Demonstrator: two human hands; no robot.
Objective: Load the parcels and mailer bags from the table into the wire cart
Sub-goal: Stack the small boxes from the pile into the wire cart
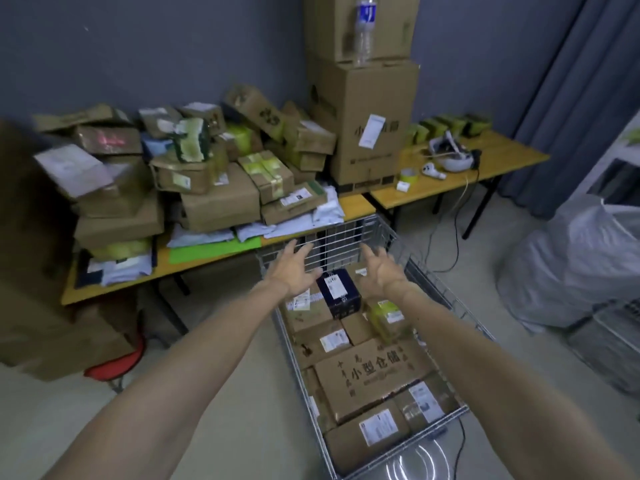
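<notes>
Head view: left hand [294,270] and right hand [381,271] both spread and empty over the wire cart [346,237], dark box [338,293] between them. Parcels [207,188] sit heaped on the worktop [355,206] beyond the left hand. Tug a low one and the pile could slide.

The big brown carton [24,258] at the far left is a blur and runs off the edge, half hiding a red stool [117,363]. The mailer bags [204,234] lie mostly buried under the parcels [221,202]. The stacked cartons [363,98] pass the top edge. Labels in the wire cart [346,237] are too small to read.
</notes>
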